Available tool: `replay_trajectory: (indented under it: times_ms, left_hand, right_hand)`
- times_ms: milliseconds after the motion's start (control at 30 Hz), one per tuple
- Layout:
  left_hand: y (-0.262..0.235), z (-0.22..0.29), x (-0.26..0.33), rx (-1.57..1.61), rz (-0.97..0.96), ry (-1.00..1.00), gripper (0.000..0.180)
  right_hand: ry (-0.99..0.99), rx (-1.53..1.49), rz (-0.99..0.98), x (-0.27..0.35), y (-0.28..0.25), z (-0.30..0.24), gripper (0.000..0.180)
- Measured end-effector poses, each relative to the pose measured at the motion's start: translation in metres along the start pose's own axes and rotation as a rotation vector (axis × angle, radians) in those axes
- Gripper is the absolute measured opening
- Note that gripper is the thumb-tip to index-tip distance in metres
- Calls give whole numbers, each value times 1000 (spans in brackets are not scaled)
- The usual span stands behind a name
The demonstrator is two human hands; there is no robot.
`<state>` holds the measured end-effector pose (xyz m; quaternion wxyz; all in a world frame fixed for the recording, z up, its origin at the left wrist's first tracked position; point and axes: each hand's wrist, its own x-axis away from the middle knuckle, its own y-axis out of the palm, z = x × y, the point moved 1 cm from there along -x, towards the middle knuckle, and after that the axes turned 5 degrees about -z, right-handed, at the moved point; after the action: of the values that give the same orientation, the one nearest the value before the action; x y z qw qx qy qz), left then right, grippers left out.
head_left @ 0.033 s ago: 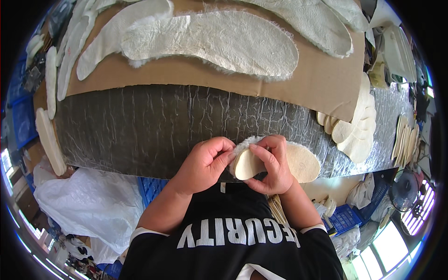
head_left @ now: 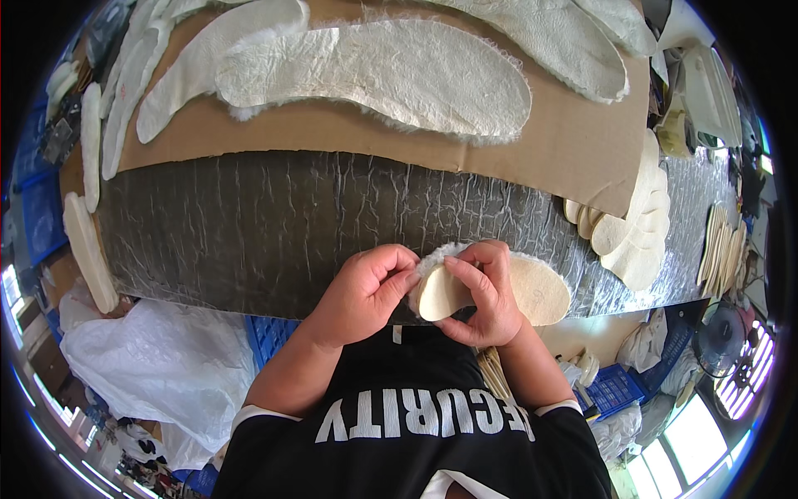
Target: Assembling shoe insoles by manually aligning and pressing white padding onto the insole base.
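Note:
Close to the table's near edge, both of my hands are on one fleece-backed insole [head_left: 540,291]. Its smooth cream face is turned up, and white fluff shows along its far edge. My left hand [head_left: 366,291] pinches the fluffy rim at the insole's left end between thumb and fingers. My right hand [head_left: 492,299] grips the insole across its middle, with thumb and fingertips on the cream layer. The left end of that cream layer looks rounded and slightly raised from the fleece. My right fingers hide the middle part.
Brown cardboard [head_left: 573,158] lies across the far side, bearing large fleece-backed pieces [head_left: 382,79]. Creased dark sheeting [head_left: 249,224] covers the table. Fanned cream insoles [head_left: 636,237] and another row [head_left: 719,254] lie at right. A white plastic bag [head_left: 162,358] hangs at lower left; a fan [head_left: 721,339] stands right.

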<state>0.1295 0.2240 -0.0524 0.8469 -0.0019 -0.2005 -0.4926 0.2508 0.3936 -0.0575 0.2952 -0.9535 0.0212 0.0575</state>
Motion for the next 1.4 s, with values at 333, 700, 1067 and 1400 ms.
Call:
replay_trajectory:
  times_ms: [333,700,1067,1400]
  left_hand:
    - [0,1,3,75,-28,-16,12]
    - [-1,-13,23,123,34,-32,37]
    - [-12,-23,26,73,21,82,32]
    - [-11,-3,7,-297,-141,-42,53]
  right_hand:
    - [3,2,-14,-1,1,0,73]
    - [-68,165,200,8,15,-11,84]
    - [258,219,-252,-21,-34,-2,51]
    - [234,250,-297,-26,-23,-12,37]
